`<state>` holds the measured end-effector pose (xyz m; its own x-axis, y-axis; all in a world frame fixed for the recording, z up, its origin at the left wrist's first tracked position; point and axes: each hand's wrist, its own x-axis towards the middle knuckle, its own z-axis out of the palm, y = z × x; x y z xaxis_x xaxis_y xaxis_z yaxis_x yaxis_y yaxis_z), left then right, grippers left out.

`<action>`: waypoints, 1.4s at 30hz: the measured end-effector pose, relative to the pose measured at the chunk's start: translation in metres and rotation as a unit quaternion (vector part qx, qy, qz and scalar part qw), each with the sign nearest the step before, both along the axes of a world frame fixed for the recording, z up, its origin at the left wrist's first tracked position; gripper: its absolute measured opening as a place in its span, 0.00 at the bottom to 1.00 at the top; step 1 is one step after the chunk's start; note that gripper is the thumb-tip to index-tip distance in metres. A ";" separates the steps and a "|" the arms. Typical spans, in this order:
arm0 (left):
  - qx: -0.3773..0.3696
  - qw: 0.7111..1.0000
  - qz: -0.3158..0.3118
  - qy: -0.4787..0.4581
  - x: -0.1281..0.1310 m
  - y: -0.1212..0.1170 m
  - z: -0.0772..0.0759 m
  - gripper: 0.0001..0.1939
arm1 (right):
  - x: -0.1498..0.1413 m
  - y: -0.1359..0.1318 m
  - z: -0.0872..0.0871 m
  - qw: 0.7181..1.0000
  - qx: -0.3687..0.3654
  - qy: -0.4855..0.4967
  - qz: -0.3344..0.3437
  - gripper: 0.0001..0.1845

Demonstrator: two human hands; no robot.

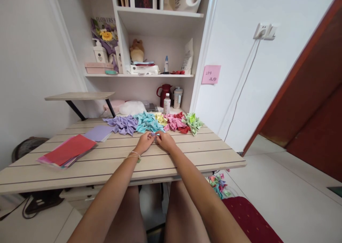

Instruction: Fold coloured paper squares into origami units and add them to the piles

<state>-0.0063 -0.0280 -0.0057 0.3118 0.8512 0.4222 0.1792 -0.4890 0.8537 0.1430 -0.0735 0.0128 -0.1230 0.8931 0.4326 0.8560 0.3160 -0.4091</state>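
Close together over the middle of the desk, my left hand and my right hand pinch a small folded purple paper between their fingertips. Most of that paper is hidden by the fingers. Just beyond them lies a row of folded paper pieces: purple ones, light blue ones, yellow ones, pink ones, red ones and green ones. Left of my hands are flat purple sheets and a fanned stack topped by a red sheet.
A small raised shelf stands at the desk's back left. Behind the folded pieces are a bottle, a dark red jug and a lidded cup. More folded paper sits below the desk's right edge, by a red cushion.
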 end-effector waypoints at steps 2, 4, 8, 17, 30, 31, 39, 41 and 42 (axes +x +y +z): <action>-0.001 1.000 0.001 -0.006 0.000 0.000 -0.001 0.10 | 0.000 0.000 0.001 1.000 0.001 0.000 -0.001 0.15; -0.003 1.000 0.002 -0.013 0.000 0.001 -0.001 0.11 | 0.000 0.000 0.001 1.000 0.004 0.002 -0.001 0.15; -0.007 1.000 0.002 -0.020 0.000 0.001 -0.002 0.12 | 0.000 0.000 0.001 1.000 0.012 0.014 0.005 0.14; -0.006 1.000 0.006 -0.022 0.000 0.001 -0.003 0.12 | 0.001 0.003 -0.002 0.999 0.020 0.044 0.008 0.14; 0.009 0.999 0.026 -0.015 0.001 -0.001 0.000 0.11 | 0.001 0.005 -0.004 0.996 0.017 0.082 -0.008 0.13; 0.011 0.999 0.031 -0.016 0.001 -0.001 0.000 0.10 | 0.001 0.005 -0.004 0.996 0.017 0.085 -0.011 0.13; 0.002 0.999 0.033 -0.027 0.000 -0.001 0.002 0.09 | 0.002 0.008 -0.006 0.993 0.017 0.112 -0.027 0.14; -0.008 0.999 0.028 -0.033 0.000 -0.001 0.001 0.09 | 0.002 0.008 -0.006 0.992 0.019 0.119 -0.027 0.13; -0.014 0.999 0.026 -0.036 0.001 -0.001 0.000 0.09 | 0.002 0.008 -0.006 0.992 0.020 0.123 -0.026 0.13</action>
